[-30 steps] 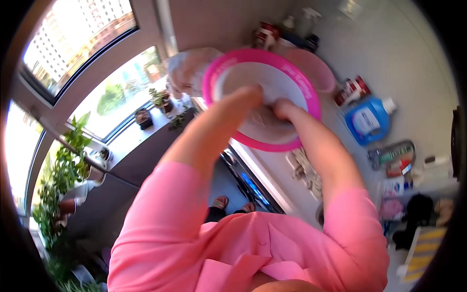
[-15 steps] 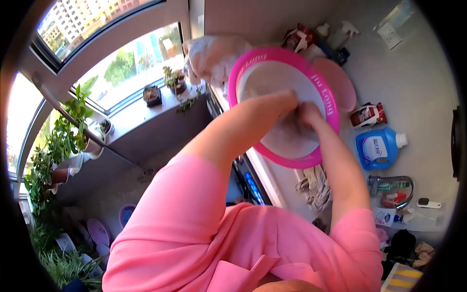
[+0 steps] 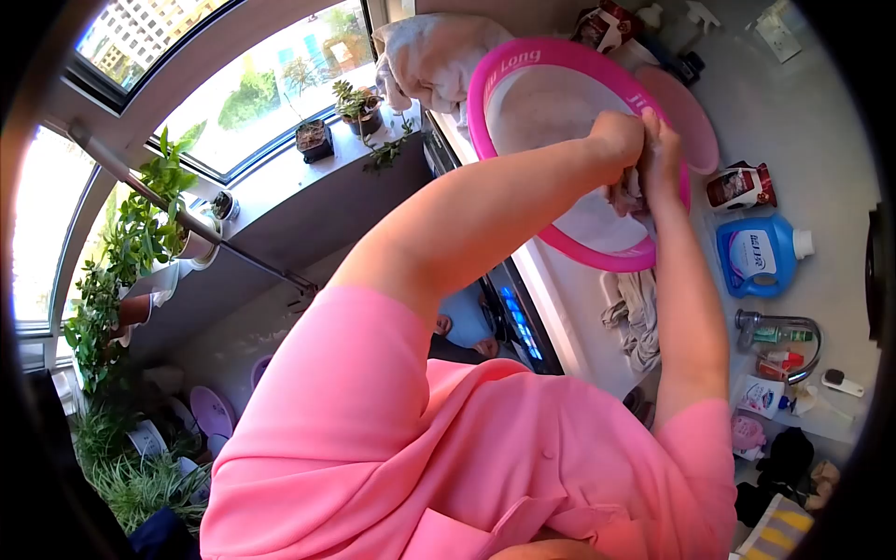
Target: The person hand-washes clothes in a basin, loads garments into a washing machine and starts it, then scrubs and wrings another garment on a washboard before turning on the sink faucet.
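Observation:
Over the right part of a pink-rimmed basin [image 3: 481,103], both of my hands are raised close together. My left hand [image 3: 620,140] is closed in a fist around a bunched wet cloth [image 3: 625,196], whose lower end hangs between my wrists. My right hand [image 3: 661,157] is closed on the same cloth, right beside the left one. Most of the cloth is hidden by my fingers. Behind the hands, the basin's pale inside shows whitish water. A crumpled grey-white cloth [image 3: 639,322] lies just below the basin's near rim.
Right of the basin are a red-and-white pouch [image 3: 742,187], a blue detergent bottle [image 3: 758,257] and a faucet [image 3: 810,345]. A pink lid-like disc [image 3: 686,117] leans behind the rim. A light cloth [image 3: 443,61] sits at the back. Potted plants [image 3: 359,107] line the windowsill.
My hands have come up out of the basin's middle with the cloth, now near its right rim. The view has shifted, so the basin appears higher and farther right.

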Demonstrator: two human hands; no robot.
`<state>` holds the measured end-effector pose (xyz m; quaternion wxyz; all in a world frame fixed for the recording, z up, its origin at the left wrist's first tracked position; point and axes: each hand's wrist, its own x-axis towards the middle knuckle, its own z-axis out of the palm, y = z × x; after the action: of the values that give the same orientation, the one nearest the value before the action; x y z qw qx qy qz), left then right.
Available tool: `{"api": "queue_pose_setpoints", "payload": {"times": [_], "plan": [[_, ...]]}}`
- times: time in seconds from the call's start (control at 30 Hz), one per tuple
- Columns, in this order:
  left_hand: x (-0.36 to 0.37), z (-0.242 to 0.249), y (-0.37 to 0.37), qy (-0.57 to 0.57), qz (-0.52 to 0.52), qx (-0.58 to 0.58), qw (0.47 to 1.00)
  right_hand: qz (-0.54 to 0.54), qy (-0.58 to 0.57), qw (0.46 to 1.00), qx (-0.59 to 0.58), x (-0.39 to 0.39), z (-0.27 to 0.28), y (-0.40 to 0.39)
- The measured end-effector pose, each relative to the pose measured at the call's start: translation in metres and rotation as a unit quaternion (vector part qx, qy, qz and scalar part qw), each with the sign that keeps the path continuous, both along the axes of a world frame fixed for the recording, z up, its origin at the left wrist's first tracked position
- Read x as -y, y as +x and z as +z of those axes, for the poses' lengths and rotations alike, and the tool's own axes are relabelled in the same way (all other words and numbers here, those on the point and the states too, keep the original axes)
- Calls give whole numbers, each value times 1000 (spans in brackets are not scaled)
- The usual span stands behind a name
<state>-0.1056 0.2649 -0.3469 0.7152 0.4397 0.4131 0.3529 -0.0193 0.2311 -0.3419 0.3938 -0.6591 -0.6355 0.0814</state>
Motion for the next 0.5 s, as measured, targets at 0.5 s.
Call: {"api": "queue_pose_setpoints", "payload": {"times": [0.5], "plan": [[12,14,-12,-51,-21,-5,998,-17,-20,992,-122,18,10,-11]]}}
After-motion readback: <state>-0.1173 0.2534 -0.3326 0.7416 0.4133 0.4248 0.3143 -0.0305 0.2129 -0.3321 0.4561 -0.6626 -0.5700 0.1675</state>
